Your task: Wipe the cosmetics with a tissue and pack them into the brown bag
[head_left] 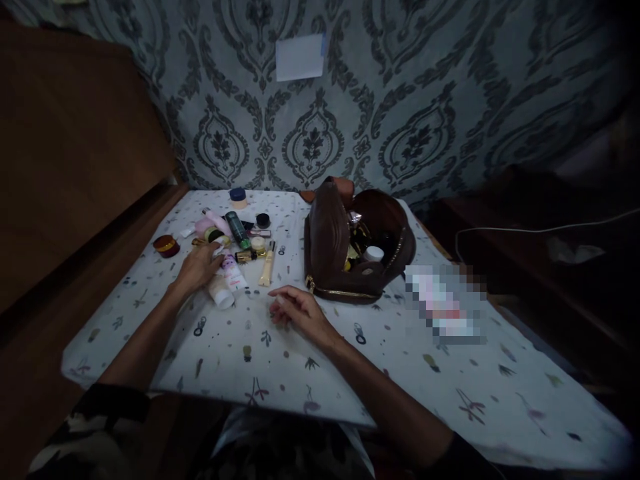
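Note:
My left hand [199, 268] is over the near left side of a pile of cosmetics, its fingers closed at a small whitish item I cannot make out clearly. Beside it lie a white tube with a purple print [233, 272] and a pale tube with a white cap [221, 293]. My right hand [296, 308] hovers over the cloth, fingers apart and holding nothing, just below a yellow tube [267, 268]. A brown bag [327, 233] stands unzipped to the right, with a white-lidded jar [373, 253] among the things inside.
The pile includes a dark green bottle [236, 229]. An amber jar [166, 246] sits left, a blue-lidded jar [239, 198] behind. A patterned cloth [310, 373] covers the table; a pixelated item lies right of the bag. Brown furniture [80, 147] borders the left side, a patterned wall the back.

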Motion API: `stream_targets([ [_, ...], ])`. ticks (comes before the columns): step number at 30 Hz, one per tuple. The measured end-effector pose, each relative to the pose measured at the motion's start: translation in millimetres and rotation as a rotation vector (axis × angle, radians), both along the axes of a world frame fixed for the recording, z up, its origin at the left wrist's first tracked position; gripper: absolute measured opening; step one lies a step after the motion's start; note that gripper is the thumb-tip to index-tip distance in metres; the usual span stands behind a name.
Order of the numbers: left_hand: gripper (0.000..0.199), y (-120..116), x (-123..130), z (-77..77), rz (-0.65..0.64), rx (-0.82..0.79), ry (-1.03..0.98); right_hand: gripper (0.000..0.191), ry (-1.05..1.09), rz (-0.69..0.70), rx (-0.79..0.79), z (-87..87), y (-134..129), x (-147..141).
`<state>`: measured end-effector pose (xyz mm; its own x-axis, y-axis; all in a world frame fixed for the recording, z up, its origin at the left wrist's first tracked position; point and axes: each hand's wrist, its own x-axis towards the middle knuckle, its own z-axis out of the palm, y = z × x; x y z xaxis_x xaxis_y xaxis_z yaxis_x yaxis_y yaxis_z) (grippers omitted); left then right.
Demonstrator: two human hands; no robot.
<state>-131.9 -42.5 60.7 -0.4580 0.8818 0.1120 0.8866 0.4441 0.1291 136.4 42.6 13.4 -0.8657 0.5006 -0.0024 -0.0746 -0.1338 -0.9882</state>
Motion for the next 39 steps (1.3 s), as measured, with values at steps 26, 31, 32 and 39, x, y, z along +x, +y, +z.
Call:
stream_targets([
  [26,0.034,41,48,9.9,-0.236,-0.103,0.148,0.057,0.002,0.007,-0.035,-0.7,-3,-2],
  [31,0.035,32,47,12.8,-0.289,-0.055,0.202,0.053,0.03,0.0,-0.033,1.0,-3,0],
  [32,0.034,28,50,14.4,-0.299,-0.03,0.217,0.054,0.043,-0.005,-0.036,1.8,-3,0],
  [39,0.053,-17,87,10.6,-0.518,0.025,0.154,0.052,0.11,-0.155,-0.063,5.9,-6,1],
])
